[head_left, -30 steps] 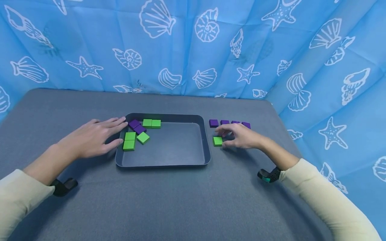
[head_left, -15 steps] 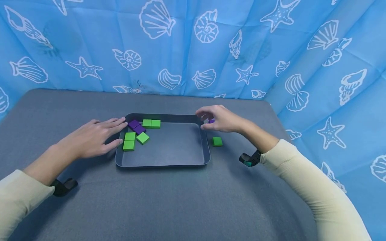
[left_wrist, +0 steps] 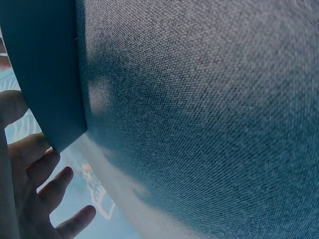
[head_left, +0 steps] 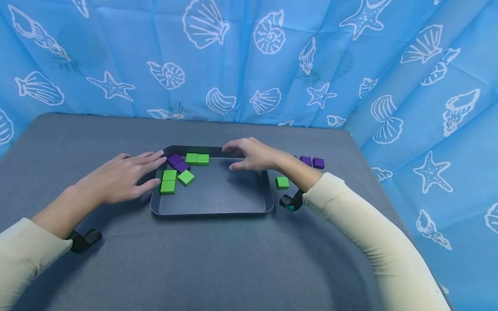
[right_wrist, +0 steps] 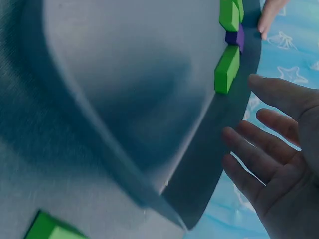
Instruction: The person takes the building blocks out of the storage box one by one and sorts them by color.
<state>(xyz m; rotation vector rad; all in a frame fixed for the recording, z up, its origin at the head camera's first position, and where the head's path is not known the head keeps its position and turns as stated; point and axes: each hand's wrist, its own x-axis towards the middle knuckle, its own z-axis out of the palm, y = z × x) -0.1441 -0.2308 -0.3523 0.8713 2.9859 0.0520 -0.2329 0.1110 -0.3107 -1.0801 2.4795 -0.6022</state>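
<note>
Over the tray's far right part in the head view hangs the right hand (head_left: 253, 154), thumb and fingers apart; it was beside the loose green tile (head_left: 282, 182) a second ago and has since swung left across the rim of the dark tray (head_left: 212, 214). The left hand (head_left: 120, 177) has stayed at the tray's left end, fingers straight. Inside, the layout matches the earlier pictures: a green pair at the far side (head_left: 191, 158), a purple pair (head_left: 181, 166) slanted in the far left corner, a green pair on the left (head_left: 169, 182) and a single green tile (head_left: 186, 177) turned askew. The loose one lies on the table (head_left: 194, 268) just right of the tray, nearer than the row of purple tiles (head_left: 318, 163), which the forearm partly hides. In the left wrist view, spread fingers lie along the tray's outer wall and seem to touch its corner. In the right wrist view, nothing shows between the parted thumb and fingers, so I judge that hand to be carrying no tile, and the shift of reach has so far added none to the tray.
</note>
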